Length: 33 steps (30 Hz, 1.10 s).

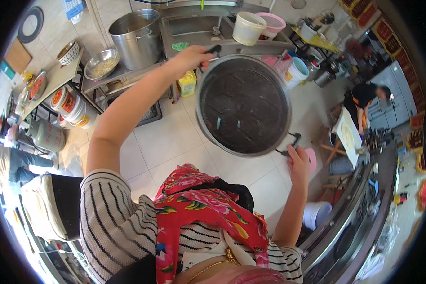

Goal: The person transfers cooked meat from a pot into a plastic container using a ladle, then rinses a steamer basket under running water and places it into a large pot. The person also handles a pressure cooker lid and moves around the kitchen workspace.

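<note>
A wide round metal pan [244, 106] with a dark inside is held over the tiled floor in front of me. I cannot tell whether the dark surface is coating or liquid; small bright reflections show on it. My left hand [195, 59] is closed around a black handle [214, 49] at its far left rim. At the near right rim, the fingers of my right hand [299, 159] grip the other black handle [295, 141]. A red flowered apron [209, 209] covers my front.
Ahead stands a steel sink [195, 28] with a white bucket [248, 30] at its right. A tall stockpot [136, 42] and a steel bowl [102, 65] are at left. A blue bucket [297, 71] stands beyond the pan. A person [364, 97] bends over a white-topped table [348, 131] at right.
</note>
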Each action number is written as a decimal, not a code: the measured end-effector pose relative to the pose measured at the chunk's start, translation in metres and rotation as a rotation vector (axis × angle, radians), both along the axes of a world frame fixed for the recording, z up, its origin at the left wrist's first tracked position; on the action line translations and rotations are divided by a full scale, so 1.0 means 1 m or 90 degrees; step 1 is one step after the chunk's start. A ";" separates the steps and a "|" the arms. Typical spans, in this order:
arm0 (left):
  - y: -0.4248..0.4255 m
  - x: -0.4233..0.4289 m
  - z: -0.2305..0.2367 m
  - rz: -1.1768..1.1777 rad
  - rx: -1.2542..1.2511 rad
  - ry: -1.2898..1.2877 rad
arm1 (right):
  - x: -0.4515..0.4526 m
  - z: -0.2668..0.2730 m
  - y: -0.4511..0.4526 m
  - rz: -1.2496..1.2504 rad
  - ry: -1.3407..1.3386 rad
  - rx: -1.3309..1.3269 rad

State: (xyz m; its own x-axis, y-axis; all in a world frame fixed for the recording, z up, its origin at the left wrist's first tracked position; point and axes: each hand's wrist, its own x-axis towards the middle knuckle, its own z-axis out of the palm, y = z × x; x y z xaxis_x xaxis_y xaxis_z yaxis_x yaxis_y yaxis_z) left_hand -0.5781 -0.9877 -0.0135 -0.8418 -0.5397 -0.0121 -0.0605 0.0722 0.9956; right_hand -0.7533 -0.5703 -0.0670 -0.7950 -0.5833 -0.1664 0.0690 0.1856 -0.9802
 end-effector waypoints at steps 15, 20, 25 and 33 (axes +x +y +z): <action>-0.446 -0.107 -0.010 0.295 -0.156 -0.042 | -0.225 -0.059 -0.546 0.248 -0.143 -0.063; -0.562 -0.171 -0.045 0.370 -0.206 -0.130 | -0.293 -0.088 -0.671 0.281 -0.148 0.010; -0.647 -0.223 -0.103 0.393 -0.077 -0.262 | -0.361 -0.136 -0.771 0.274 -0.071 0.081; -0.746 -0.292 -0.212 0.436 -0.002 -0.436 | -0.409 -0.229 -0.862 0.371 0.134 0.370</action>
State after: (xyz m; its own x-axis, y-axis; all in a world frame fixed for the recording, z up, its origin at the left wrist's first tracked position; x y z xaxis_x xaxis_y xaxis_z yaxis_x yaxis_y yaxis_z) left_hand -0.8705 -1.7338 -0.2256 -0.1564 -0.9113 -0.3809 -0.6576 -0.1917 0.7286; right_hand -1.1626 -1.4326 -0.2958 -0.4413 -0.7768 -0.4494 -0.3667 0.6131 -0.6997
